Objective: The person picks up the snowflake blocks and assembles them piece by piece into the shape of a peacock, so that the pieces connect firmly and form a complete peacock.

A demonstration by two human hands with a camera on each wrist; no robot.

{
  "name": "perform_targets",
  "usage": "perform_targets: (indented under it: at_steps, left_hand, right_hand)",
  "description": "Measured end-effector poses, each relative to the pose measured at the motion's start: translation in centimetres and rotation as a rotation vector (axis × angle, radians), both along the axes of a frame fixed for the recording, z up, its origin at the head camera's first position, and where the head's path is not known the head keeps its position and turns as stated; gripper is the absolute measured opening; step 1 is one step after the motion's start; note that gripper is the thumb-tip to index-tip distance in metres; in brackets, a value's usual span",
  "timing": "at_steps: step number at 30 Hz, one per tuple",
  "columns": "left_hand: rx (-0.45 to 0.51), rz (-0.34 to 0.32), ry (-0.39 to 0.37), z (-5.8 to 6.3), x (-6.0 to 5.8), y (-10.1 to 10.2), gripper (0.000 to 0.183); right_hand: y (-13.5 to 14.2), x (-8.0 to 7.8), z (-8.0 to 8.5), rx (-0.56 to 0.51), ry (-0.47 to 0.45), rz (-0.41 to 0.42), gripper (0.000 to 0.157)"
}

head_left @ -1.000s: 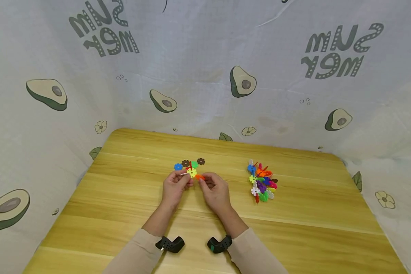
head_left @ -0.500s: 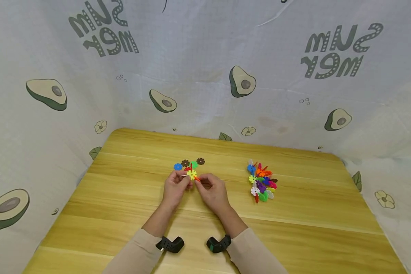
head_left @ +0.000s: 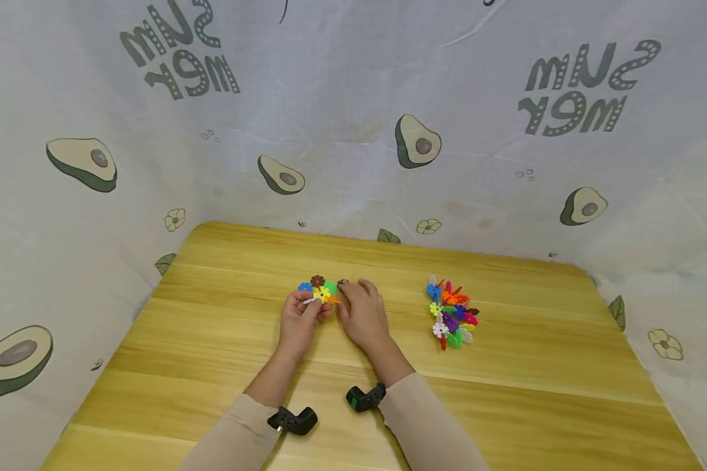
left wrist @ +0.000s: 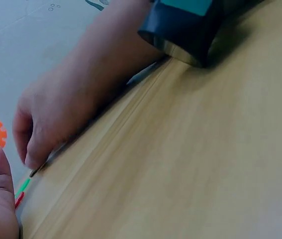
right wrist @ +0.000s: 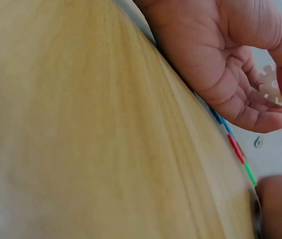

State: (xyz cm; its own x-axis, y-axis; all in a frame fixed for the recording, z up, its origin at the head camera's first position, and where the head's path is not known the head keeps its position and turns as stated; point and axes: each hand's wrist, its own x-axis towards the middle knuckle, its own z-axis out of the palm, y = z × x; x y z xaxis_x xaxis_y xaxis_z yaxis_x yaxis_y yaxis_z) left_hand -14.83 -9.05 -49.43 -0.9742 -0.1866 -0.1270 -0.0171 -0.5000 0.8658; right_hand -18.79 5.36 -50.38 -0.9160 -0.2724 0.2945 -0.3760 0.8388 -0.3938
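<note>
Between the thumb and fingers of my left hand point(head_left: 297, 326) is a small cluster of notched plastic discs. A yellow disc point(head_left: 321, 294) faces up in it, with an orange disc point(head_left: 334, 300) on its right and a white disc point(right wrist: 269, 85) on its left. My right hand point(head_left: 362, 316) is bent down over the table, its fingertips at a dark brown disc point(left wrist: 37, 170) lying flat; I cannot tell whether they pinch it. Just beyond the cluster lie a blue disc point(head_left: 304, 287), a green disc point(head_left: 330, 287) and another brown disc point(head_left: 317, 280).
On the table point(head_left: 536, 366), to the right of my hands, sits a larger multicoloured cluster of joined discs point(head_left: 451, 314). A white curtain point(head_left: 342, 131) printed with avocados hangs behind the table and at its sides. Black wrist devices point(head_left: 294, 420) are strapped on both arms.
My right hand has let go of the orange disc and moved forward to the brown disc. The cluster in my left hand has shifted slightly left and away from me.
</note>
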Motion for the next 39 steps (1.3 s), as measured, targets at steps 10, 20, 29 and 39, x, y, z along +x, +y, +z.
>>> perform_targets:
  at_steps: [10,20,29,39]
  left_hand:
    - [-0.026,-0.004,0.001,0.0,-0.2,0.0,0.057]
    - [-0.127,-0.101,0.064,-0.1,0.1,0.3,0.031]
    - [-0.309,-0.179,0.131,0.0,0.6,0.3,0.025]
    - [-0.445,-0.174,0.153,0.1,0.9,0.7,0.024]
  right_hand:
    - [0.9,1.6,0.5,-0.086,-0.086,-0.205,0.041]
    - [2.4,1.7,0.6,-0.086,-0.069,-0.32,0.034]
    - [1.5,3.5,0.2,-0.81,-0.067,0.015,0.011]
    - [1.0,4.4,0.4,-0.876,-0.057,0.053,0.008]
